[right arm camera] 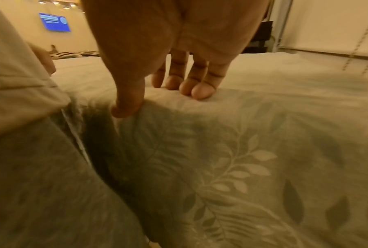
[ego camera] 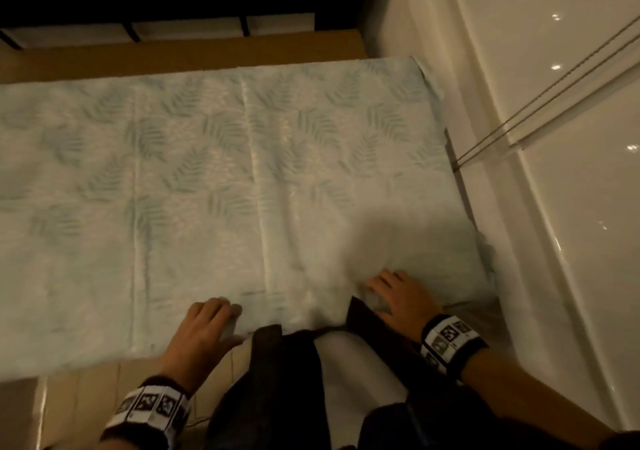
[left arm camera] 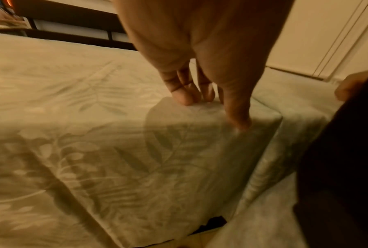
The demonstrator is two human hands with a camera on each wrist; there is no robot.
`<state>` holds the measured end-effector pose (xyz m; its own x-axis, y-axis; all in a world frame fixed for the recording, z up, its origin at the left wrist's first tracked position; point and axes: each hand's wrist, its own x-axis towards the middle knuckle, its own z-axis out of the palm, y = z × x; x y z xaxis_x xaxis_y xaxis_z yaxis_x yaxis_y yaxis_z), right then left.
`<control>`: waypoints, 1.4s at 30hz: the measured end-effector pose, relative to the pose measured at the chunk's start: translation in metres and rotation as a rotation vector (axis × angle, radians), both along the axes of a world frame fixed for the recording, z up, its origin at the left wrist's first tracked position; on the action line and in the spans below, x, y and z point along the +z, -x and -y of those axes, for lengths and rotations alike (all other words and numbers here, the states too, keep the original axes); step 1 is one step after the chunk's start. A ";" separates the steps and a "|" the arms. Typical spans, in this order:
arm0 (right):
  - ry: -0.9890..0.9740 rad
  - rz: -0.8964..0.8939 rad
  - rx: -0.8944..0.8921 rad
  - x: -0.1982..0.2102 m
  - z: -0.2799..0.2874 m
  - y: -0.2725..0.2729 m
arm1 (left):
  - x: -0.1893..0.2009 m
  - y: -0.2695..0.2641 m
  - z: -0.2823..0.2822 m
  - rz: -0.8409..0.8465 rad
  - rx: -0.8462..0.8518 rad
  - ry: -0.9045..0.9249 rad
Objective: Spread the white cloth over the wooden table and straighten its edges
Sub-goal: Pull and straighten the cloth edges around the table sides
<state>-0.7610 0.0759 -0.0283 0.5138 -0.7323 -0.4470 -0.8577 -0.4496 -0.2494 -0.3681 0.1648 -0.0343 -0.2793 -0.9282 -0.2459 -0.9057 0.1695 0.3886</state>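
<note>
The white cloth (ego camera: 214,179), printed with pale fern leaves, lies flat over the wooden table; a bare strip of the table (ego camera: 180,56) shows along the far edge. Both hands sit at the cloth's near edge. My left hand (ego camera: 209,323) has its fingertips (left arm camera: 185,99) on top of the cloth and its thumb on the fold where it hangs over the table edge. My right hand (ego camera: 391,293) lies nearer the right corner, fingers (right arm camera: 199,92) pressed on top and thumb (right arm camera: 125,112) against a small bunched fold. Neither hand wraps round the cloth (left arm camera: 93,117).
A glossy white wall panel (ego camera: 554,172) runs close along the table's right side, with two bead cords (ego camera: 540,103) hanging across it. A dark metal frame (ego camera: 156,2) stands beyond the far edge. My dark clothing (ego camera: 287,380) touches the near edge above a tiled floor (ego camera: 86,401).
</note>
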 end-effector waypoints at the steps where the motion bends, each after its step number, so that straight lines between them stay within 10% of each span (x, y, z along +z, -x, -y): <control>1: 0.017 0.014 0.047 0.000 0.004 0.000 | -0.001 0.002 -0.002 0.013 -0.005 0.030; 13: -0.162 0.082 -0.088 -0.002 0.035 0.136 | 0.011 0.032 -0.018 0.126 0.188 -0.042; 22: -0.315 0.026 -0.112 0.008 0.053 0.139 | 0.033 0.052 0.013 0.182 0.209 -0.295; 31: -0.033 0.264 -0.360 0.040 0.245 0.045 | 0.054 0.005 0.266 0.053 0.405 0.025; 42: 0.065 0.068 -0.386 -0.001 0.510 -0.073 | 0.000 -0.058 0.530 0.152 0.472 -0.026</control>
<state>-0.6875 -0.4344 -0.0296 0.2224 -0.9029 -0.3678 -0.9491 -0.1142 -0.2934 -0.3098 -0.3650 -0.0345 0.2106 -0.9379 -0.2758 -0.9281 -0.2804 0.2449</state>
